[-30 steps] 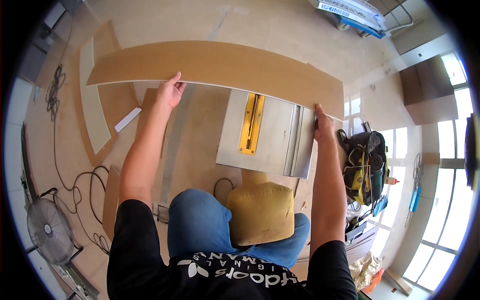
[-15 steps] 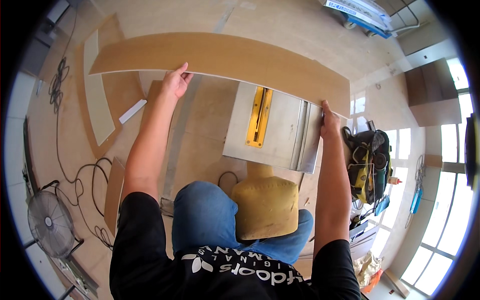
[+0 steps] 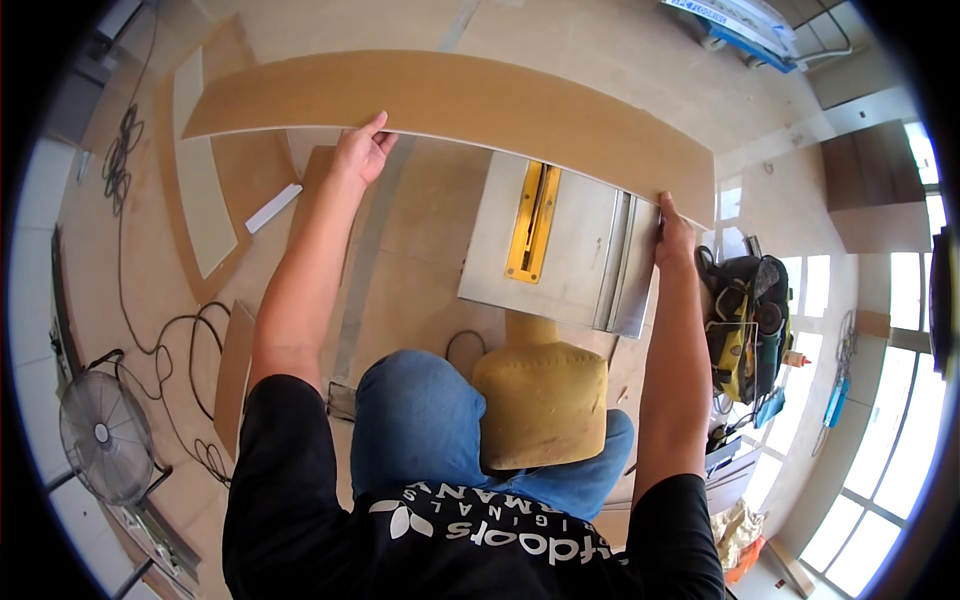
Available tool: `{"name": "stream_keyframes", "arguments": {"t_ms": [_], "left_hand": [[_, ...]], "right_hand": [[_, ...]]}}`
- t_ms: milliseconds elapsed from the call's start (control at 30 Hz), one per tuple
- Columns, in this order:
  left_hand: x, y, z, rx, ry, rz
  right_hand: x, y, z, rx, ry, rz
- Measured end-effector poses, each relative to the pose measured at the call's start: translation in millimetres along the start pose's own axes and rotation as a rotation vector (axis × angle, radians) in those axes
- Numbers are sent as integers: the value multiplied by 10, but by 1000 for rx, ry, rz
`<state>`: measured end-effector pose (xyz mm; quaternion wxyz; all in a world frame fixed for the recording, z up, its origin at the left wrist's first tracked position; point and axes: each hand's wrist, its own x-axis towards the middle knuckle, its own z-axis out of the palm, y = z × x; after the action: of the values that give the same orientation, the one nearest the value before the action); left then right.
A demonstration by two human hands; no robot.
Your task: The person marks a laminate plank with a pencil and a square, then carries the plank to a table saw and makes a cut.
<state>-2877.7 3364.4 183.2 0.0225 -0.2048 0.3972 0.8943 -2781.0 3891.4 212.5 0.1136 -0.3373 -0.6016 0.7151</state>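
A long brown board (image 3: 450,95) with a pale near edge lies crosswise before me, over the far part of a small table saw (image 3: 575,245). The saw has a grey metal top and a yellow slotted insert (image 3: 531,225); whether a blade stands up in the slot I cannot make out. My left hand (image 3: 366,150) grips the board's near edge left of the saw, thumb on top and fingers beneath. Near the board's right end, my right hand (image 3: 675,235) holds the same edge, thumb on top, beside the saw's right side.
A yellow padded seat (image 3: 540,410) stands between my knees. To the right sits a tool bag (image 3: 748,325) full of tools. On the left are a floor fan (image 3: 103,435), loose cables (image 3: 122,165), brown sheets (image 3: 240,170) and a white strip (image 3: 273,208). A blue trolley (image 3: 745,45) stands far right.
The whole view has shifted slightly, so everything appears a little up and to the right. Both hands keep their hold, and the board stays about the same over the saw.
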Motion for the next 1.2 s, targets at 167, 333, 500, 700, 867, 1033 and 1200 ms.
{"name": "stream_keyframes", "arguments": {"t_ms": [167,333,500,700,867,1033,1200], "left_hand": [[-49,6,13,2,-7,-25],[-81,-39,21,-16,8,-8],[-61,18,-86,-2,-1,-5],[-112,-35,-49,17,3,5],[-184,-27,-78,18,-11,-15],[-261,-40,-94,19,-14,-7],[-332,-44,-122,13,-27,-18]], "right_hand": [[-21,-3,-1,-8,-6,-8],[32,43,-61,21,24,-5],[-138,-18,67,32,41,34],[-162,-32,-14,24,52,10],[-244,-26,-27,18,46,7],[-258,20,-90,19,27,-6],[-249,79,-167,23,16,-28]]}}
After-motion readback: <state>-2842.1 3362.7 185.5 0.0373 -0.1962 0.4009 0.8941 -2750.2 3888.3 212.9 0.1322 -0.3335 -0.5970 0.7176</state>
